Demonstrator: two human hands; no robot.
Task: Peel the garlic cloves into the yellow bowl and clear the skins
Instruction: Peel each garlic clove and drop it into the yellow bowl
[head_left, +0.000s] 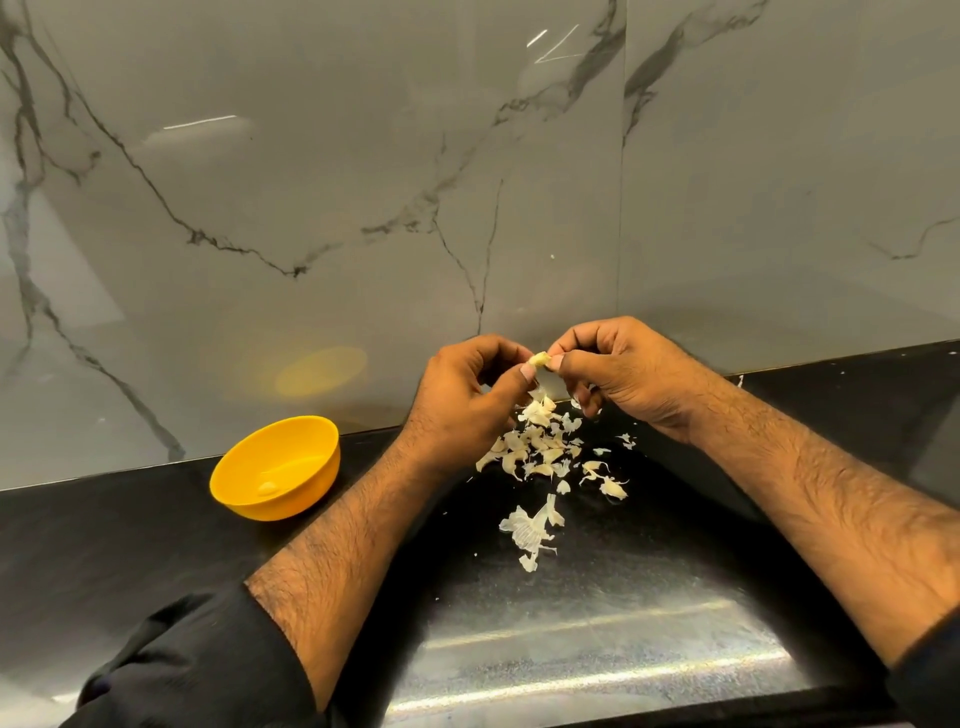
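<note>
- Two bare hands meet above a dark tabletop (156, 545), close to the marble wall (311, 182), with a garlic clove (540, 358) pinched between them.
- The left hand (467, 395) grips the clove's left end, thumb tip pressed to it and fingers curled behind.
- The right hand (623, 374) pinches the clove's right end between thumb and forefinger; the other fingers are curled under.
- The clove is small and mostly hidden by fingertips; its long axis appears to run left to right, from one hand to the other, though that cannot be told for sure.
- The bowl (275, 467) stands on the tabletop to the left and nearer than the hands, well apart from them, against the foot of the wall.
- One peeled clove (266, 487) lies at the bottom of the bowl.
- The left hand is the nearer to the bowl, so the drop looks to fall to it: a short carry left and down, over the rim.
- Skins (540, 447) lie scattered on the tabletop directly beneath the hands, with a larger papery piece (530, 525) nearer the camera.
- No unpeeled cloves can be picked out among the skins.
- Judged from this, peeling is under way and the skins are not yet cleared.
</note>
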